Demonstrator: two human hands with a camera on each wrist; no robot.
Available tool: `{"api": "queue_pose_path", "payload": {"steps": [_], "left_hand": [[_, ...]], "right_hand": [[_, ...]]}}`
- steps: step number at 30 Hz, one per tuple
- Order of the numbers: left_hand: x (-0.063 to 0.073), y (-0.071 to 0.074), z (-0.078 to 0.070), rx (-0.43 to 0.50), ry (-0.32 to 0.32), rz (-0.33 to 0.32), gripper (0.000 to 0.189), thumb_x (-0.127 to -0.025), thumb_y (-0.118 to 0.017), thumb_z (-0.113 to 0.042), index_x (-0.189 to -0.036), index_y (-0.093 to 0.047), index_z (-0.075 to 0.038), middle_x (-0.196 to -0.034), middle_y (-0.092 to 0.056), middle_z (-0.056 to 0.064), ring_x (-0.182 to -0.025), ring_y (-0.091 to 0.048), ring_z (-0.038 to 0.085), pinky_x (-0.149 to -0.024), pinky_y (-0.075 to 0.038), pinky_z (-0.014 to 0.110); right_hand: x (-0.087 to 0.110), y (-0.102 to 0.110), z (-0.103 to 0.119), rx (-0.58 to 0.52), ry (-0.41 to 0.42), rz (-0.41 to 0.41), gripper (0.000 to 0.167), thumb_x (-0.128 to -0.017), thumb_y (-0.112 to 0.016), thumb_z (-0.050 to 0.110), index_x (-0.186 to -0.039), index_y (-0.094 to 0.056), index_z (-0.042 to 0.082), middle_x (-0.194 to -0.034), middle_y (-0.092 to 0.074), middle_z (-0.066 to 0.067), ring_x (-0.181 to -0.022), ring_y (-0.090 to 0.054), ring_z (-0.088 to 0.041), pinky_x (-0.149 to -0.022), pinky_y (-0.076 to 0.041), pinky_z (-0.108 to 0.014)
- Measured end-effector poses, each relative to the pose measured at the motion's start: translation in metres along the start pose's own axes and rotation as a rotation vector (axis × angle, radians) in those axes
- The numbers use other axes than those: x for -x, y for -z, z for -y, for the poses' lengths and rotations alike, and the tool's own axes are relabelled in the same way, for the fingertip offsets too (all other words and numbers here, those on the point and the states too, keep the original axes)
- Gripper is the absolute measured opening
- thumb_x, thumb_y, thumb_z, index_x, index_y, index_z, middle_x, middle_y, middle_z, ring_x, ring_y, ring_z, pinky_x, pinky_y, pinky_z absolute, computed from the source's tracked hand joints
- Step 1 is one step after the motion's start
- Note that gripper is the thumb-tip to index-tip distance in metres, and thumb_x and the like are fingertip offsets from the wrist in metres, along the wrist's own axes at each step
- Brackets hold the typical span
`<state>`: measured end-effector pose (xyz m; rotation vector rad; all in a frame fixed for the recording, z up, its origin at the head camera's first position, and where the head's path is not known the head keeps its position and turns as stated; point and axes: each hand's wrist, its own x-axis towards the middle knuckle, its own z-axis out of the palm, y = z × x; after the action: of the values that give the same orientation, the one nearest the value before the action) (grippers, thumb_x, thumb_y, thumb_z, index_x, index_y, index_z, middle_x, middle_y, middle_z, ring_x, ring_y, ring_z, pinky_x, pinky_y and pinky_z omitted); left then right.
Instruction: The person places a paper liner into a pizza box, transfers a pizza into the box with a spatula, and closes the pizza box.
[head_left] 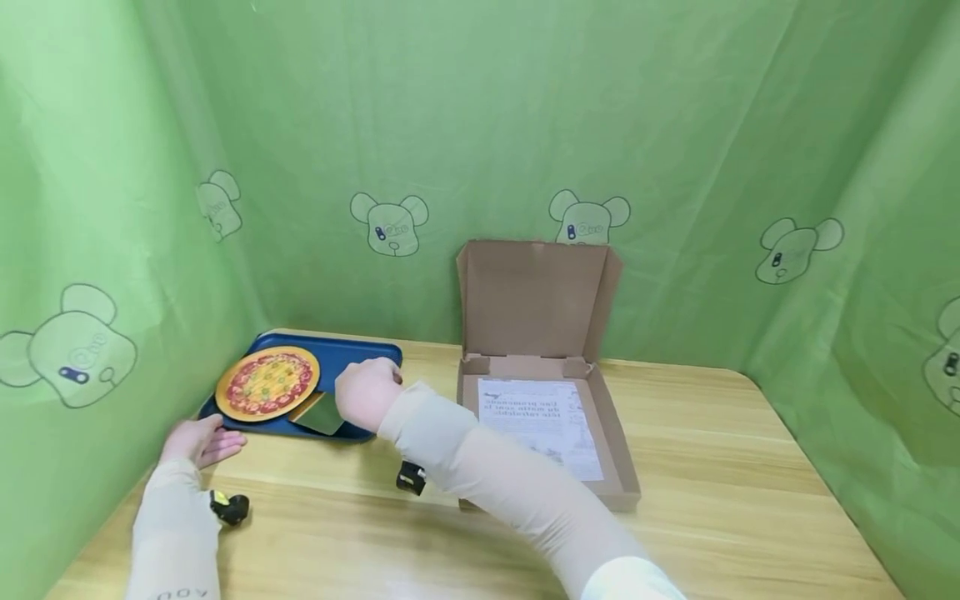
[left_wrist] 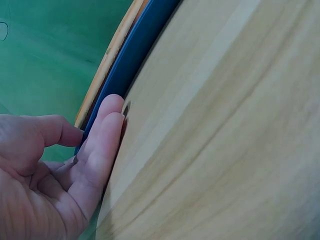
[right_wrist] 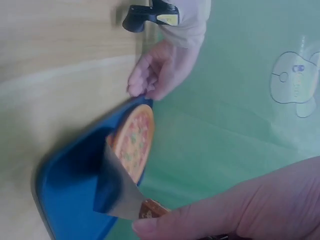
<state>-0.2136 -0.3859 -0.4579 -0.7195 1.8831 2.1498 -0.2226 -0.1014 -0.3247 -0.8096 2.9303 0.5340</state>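
In the head view a blue tray (head_left: 341,350) lies at the back left of the table, with a round pizza (head_left: 268,383) on it. The left hand (head_left: 198,442) is at the tray's near left corner. In the left wrist view its thumb meets the tray rim (left_wrist: 132,57) and its fingers lie along the outer side. Over the tray's right part, the right hand (head_left: 367,392) grips a spatula (head_left: 321,414) by its brown handle. The spatula's flat, shiny blade (right_wrist: 117,187) reaches to the pizza's edge; whether it is under the pizza cannot be told.
An open cardboard pizza box (head_left: 618,450) stands right of the tray, lid upright, with a printed sheet (head_left: 540,425) inside. Green curtains (head_left: 675,108) enclose the wooden table (head_left: 712,467) at the back and both sides.
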Motion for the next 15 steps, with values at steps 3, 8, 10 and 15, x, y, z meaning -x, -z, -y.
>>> {"api": "queue_pose_path", "payload": {"steps": [3,8,10,15], "left_hand": [[0.0,-0.001,0.001,-0.001,0.008,0.011,0.036,-0.103,-0.025,-0.012,-0.109,-0.042,0.019,-0.067,-0.069,0.005,-0.066,-0.072,0.015,-0.075,-0.062,0.027],[0.001,0.0,0.0,-0.009,-0.001,-0.003,0.046,-0.104,-0.025,-0.015,-0.124,-0.032,0.026,-0.068,-0.069,0.004,-0.066,-0.072,0.014,-0.075,-0.061,0.026],[0.002,0.001,-0.001,-0.004,-0.005,-0.003,0.043,-0.104,-0.025,-0.015,-0.119,-0.036,0.024,-0.068,-0.069,0.004,-0.066,-0.072,0.014,-0.074,-0.062,0.026],[0.001,0.0,0.001,0.002,-0.002,0.003,0.031,-0.104,-0.025,-0.015,-0.101,-0.044,0.009,-0.067,-0.069,0.004,-0.065,-0.072,0.013,-0.074,-0.062,0.026]], "right_hand": [[-0.002,-0.004,0.006,-0.027,-0.039,0.024,0.028,-0.1,-0.046,0.021,-0.077,-0.062,0.018,-0.07,-0.053,0.002,-0.054,-0.039,-0.013,-0.041,-0.03,-0.029],[-0.006,-0.009,0.007,-0.048,-0.068,0.026,0.03,-0.1,-0.046,0.021,-0.073,-0.061,0.018,-0.066,-0.05,0.002,-0.052,-0.039,-0.013,-0.04,-0.03,-0.029],[-0.007,-0.011,0.005,-0.058,-0.058,0.021,0.031,-0.1,-0.046,0.021,-0.073,-0.062,0.018,-0.066,-0.051,0.002,-0.052,-0.041,-0.013,-0.039,-0.033,-0.028],[-0.01,-0.016,-0.004,-0.088,-0.072,-0.007,0.032,-0.099,-0.047,0.021,-0.072,-0.062,0.018,-0.064,-0.048,0.003,-0.053,-0.04,-0.013,-0.038,-0.034,-0.028]]}}
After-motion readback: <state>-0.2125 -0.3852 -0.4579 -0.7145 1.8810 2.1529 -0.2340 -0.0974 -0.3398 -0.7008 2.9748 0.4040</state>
